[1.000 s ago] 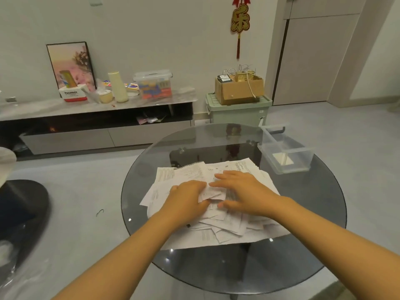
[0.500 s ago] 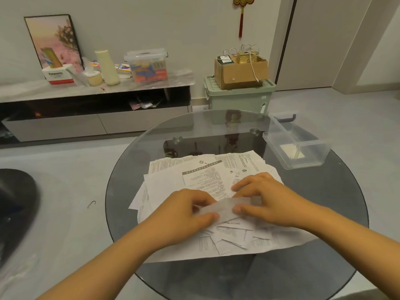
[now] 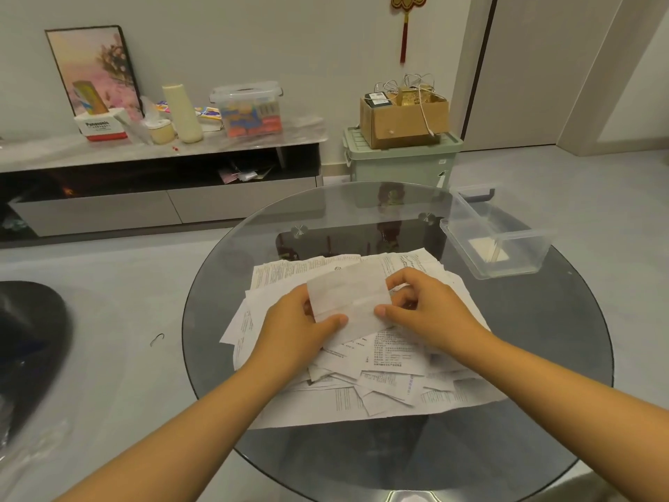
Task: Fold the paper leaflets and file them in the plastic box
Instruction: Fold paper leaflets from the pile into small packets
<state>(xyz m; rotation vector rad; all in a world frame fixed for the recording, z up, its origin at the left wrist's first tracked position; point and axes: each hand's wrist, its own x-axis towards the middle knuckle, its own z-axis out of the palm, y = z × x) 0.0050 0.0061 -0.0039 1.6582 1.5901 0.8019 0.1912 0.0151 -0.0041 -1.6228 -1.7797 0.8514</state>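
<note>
Both hands are up over the middle of the round glass table, sharing 1 leaflet between them. The left hand pinches its lower left edge, thumb on the front and fingers tucked behind, and the right hand pinches the right edge with its thumb on the lower corner and fingers curled around the back. The sheet is held lifted and roughly facing the camera, blank side out, with a faint horizontal crease line across it. Right under the hands is the messy pile of printed leaflets, overlapping every which way and spread across the near half of the table. The clear plastic box sits at the far right edge of the table, well apart from the pile, open on top with a small pale folded thing on its floor. Behind the table there's a green storage bin with a cardboard box on it, and a low TV console along the wall.
</note>
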